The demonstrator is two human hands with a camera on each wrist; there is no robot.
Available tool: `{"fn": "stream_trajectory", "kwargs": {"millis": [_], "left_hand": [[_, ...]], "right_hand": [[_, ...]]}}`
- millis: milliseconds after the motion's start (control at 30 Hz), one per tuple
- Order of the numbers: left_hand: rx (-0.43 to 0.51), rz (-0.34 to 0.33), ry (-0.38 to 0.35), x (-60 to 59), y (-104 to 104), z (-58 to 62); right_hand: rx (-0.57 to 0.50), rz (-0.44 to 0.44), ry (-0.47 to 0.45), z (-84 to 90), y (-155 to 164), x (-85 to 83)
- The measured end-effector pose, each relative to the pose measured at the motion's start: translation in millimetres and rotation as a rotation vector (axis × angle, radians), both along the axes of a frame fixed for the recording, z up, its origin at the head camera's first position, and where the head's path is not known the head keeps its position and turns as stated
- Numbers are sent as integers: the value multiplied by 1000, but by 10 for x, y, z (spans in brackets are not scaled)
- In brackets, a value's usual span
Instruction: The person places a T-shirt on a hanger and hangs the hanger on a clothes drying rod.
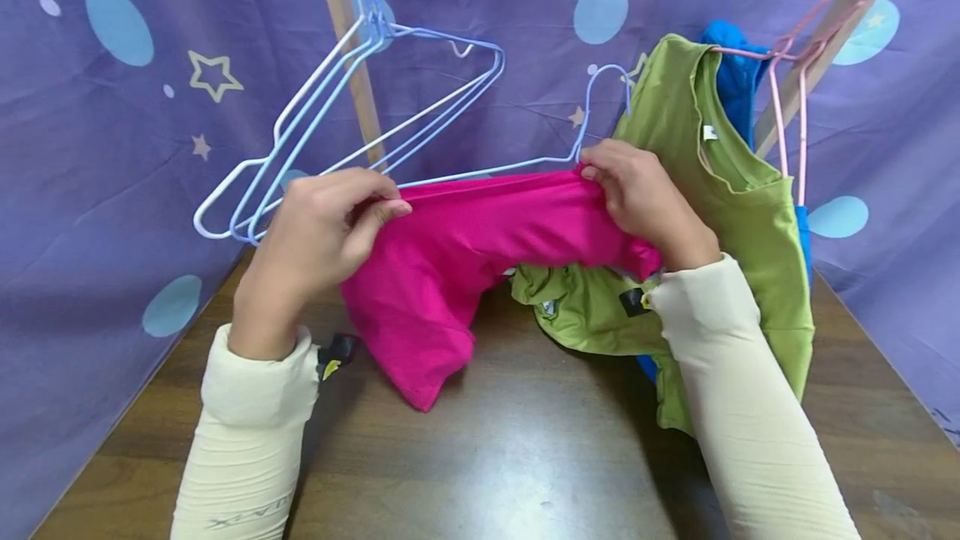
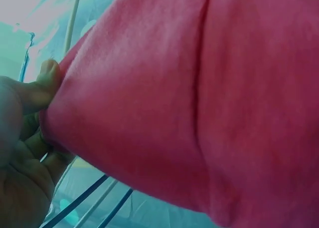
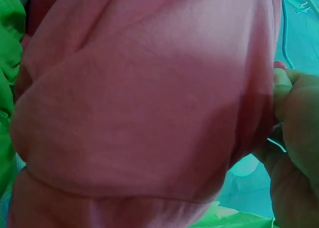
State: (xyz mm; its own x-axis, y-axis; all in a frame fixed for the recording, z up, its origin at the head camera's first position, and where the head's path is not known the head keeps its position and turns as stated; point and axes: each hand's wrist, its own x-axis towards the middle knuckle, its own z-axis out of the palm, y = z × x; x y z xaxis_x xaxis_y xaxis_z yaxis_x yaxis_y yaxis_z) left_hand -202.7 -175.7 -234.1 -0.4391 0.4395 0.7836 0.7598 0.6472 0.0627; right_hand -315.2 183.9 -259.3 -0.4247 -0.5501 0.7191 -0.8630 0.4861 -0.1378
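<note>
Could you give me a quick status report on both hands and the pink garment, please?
Left hand pinches pink garment at one end. Right hand grips the other end, by the blue hanger. Green shirt hangs close behind right hand.

You can't see the blue hanger (image 1: 525, 158) where it runs under the pink shirt (image 1: 465, 257); both hands' fingertips are buried in its folds

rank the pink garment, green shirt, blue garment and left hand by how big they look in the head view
1. pink garment and green shirt, too alike to rank
2. left hand
3. blue garment, mostly hidden
</note>
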Motion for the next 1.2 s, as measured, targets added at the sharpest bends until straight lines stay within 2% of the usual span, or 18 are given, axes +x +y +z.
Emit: {"fn": "stream_trajectory", "kwargs": {"millis": [233,467,667,967,1067,1200], "left_hand": [[-16,-35,54,8,-84,28],[-14,-102,61,22,-75,49],[-33,-88,47,23,-55,36],[-58,-32,-27,15,53,-17],[-66,-28,-10,-2,108,-37],[-60,-33,49,-25,153,-46]], "right_hand": [[26,23,7,-6,-20,73],[67,27,43,-24,1,140],[54,31,53,-55,-30,148],[7,20,67,-79,-157,184],[-18,-7,68,-82,-200,212],[-76,-40,65,-70,-251,258]]}}
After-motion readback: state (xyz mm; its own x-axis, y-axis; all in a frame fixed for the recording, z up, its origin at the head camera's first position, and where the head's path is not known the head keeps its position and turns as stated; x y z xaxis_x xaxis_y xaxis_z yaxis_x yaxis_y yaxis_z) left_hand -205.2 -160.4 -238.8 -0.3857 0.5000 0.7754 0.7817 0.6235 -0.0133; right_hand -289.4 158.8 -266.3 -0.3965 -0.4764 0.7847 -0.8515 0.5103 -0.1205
